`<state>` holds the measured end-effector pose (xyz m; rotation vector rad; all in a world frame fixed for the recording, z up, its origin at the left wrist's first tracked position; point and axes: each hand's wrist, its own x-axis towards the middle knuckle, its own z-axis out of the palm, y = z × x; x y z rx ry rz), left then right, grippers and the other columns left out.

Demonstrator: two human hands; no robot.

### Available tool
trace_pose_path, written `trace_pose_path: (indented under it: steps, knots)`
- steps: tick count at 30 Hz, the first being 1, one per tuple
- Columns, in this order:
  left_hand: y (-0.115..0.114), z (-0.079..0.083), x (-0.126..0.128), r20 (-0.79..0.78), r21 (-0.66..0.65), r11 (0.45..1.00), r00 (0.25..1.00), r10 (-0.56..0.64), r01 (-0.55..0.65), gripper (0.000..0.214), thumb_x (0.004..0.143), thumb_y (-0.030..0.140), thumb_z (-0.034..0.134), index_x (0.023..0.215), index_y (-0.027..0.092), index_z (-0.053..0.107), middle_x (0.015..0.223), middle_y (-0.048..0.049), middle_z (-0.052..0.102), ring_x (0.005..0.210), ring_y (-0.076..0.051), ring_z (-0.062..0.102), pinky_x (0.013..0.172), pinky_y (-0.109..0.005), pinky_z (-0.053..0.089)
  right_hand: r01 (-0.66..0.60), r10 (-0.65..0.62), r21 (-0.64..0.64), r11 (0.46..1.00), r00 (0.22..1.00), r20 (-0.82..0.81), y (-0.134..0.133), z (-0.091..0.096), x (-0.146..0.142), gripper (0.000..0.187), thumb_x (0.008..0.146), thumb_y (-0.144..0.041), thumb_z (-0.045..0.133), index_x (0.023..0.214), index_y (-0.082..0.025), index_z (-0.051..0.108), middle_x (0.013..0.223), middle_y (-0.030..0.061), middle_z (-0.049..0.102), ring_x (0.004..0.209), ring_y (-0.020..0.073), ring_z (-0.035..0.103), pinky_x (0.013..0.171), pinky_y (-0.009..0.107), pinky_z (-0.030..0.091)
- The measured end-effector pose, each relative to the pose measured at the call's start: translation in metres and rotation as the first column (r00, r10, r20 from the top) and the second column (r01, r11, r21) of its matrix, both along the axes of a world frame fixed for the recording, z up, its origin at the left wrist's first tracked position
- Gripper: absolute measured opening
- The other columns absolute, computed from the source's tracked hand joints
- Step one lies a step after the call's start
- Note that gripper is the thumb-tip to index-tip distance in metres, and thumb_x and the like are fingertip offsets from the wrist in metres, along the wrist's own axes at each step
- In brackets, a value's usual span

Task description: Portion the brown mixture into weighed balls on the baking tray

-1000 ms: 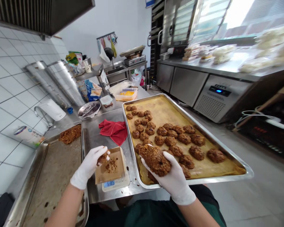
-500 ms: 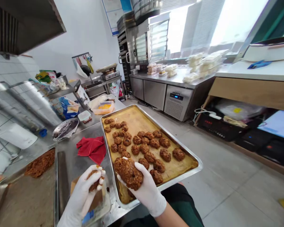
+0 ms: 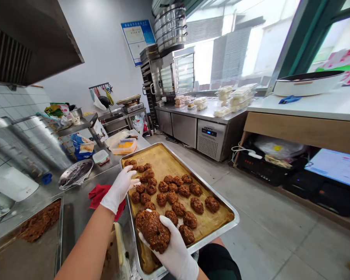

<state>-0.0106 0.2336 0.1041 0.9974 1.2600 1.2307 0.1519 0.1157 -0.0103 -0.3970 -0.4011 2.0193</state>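
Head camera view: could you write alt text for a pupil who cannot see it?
A gloved right hand holds a large brown lump over a metal tray of smaller brown balls; the gloved left hand is open over its left edge. A red cloth lies left of the tray.

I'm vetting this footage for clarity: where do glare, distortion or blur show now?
Head view: glare bleaches parts of the window; the metal cylinders look stretched and smeared towards the left edge; the brown clump in the right hand looks reasonably sharp.
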Motion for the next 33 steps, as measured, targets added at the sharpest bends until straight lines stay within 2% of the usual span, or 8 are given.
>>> trace_pose_path:
  steps: [3,7,10,13,16,19,27,33]
  knots:
    - [-0.026,0.004,-0.001,-0.077,0.062,0.997,0.996,-0.042,0.047,0.043,0.080,0.039,0.071,0.115,0.015,0.061,0.105,-0.0131,0.069,0.080,-0.023,0.073,0.074,-0.040,0.060,-0.017,0.006,-0.103,0.995,0.994,-0.109,-0.002,0.004,0.001,0.031,0.083,-0.042,0.068,0.107,-0.025,0.072,0.115,0.0036,0.078,0.113,0.0254,0.069,0.109,0.051,0.045]
    - [-0.090,-0.028,0.012,-0.355,0.257,0.956,0.934,-0.041,0.139,0.033,0.092,0.044,0.057,0.106,0.017,0.069,0.110,-0.0127,0.072,0.104,-0.026,0.069,0.097,-0.041,0.053,-0.117,0.083,-0.109,0.987,0.958,-0.274,-0.005,0.003,0.007,0.042,0.084,-0.046,0.066,0.116,-0.019,0.071,0.123,0.0084,0.074,0.118,0.0268,0.066,0.110,0.048,0.043]
    - [-0.134,-0.062,0.025,-0.626,0.456,0.867,0.765,0.152,0.201,0.031,0.093,0.037,0.057,0.118,0.022,0.066,0.124,-0.0117,0.069,0.117,-0.027,0.063,0.103,-0.043,0.050,-0.148,0.097,-0.147,0.978,0.946,-0.310,-0.013,0.002,0.005,0.043,0.081,-0.048,0.071,0.111,-0.017,0.074,0.111,0.0078,0.079,0.113,0.0254,0.068,0.106,0.041,0.047]
    - [-0.161,-0.082,0.030,-0.617,0.636,0.767,0.654,0.437,0.088,0.028,0.094,0.030,0.051,0.119,0.021,0.062,0.120,-0.0131,0.068,0.114,-0.026,0.064,0.095,-0.041,0.054,-0.117,0.067,-0.193,0.974,0.966,-0.249,-0.025,0.010,-0.007,0.040,0.085,-0.049,0.067,0.109,-0.017,0.075,0.103,0.0072,0.080,0.102,0.0239,0.071,0.102,0.039,0.050]
    - [-0.175,-0.084,0.026,-0.575,0.754,0.656,0.525,0.627,0.042,0.024,0.093,0.028,0.051,0.113,0.019,0.062,0.107,-0.0119,0.070,0.102,-0.025,0.068,0.086,-0.037,0.057,-0.017,0.002,-0.197,0.980,0.997,-0.074,-0.037,0.022,-0.022,0.033,0.089,-0.044,0.065,0.106,-0.018,0.075,0.101,0.0066,0.080,0.094,0.0217,0.072,0.099,0.037,0.051]
    - [-0.185,-0.079,0.022,-0.605,0.770,0.630,0.421,0.676,0.096,0.027,0.091,0.026,0.055,0.116,0.019,0.063,0.111,-0.0122,0.069,0.104,-0.024,0.067,0.089,-0.036,0.055,0.049,-0.045,-0.178,0.983,0.999,0.024,-0.047,0.027,-0.031,0.033,0.083,-0.038,0.074,0.110,-0.020,0.074,0.108,0.0050,0.078,0.102,0.0221,0.069,0.099,0.035,0.050]
    - [-0.206,-0.074,0.007,-0.602,0.727,0.684,0.529,0.599,0.053,0.013,0.090,0.015,0.058,0.080,0.022,0.062,0.072,-0.0008,0.062,0.067,-0.014,0.062,0.066,-0.025,0.049,-0.087,0.099,-0.107,0.990,0.988,0.120,-0.065,0.024,-0.053,0.020,0.077,-0.034,0.079,0.090,-0.019,0.076,0.094,0.0039,0.078,0.098,0.0222,0.069,0.092,0.031,0.049]
    - [-0.211,-0.063,-0.008,-0.566,0.685,0.728,0.636,0.524,0.009,0.025,0.089,0.015,0.058,0.065,0.022,0.054,0.064,-0.0003,0.061,0.060,-0.012,0.060,0.060,-0.025,0.050,-0.314,0.307,-0.090,0.945,0.948,-0.083,-0.072,0.014,-0.048,0.039,0.085,-0.042,0.068,0.116,-0.018,0.072,0.110,0.0080,0.077,0.106,0.0233,0.068,0.103,0.036,0.045]
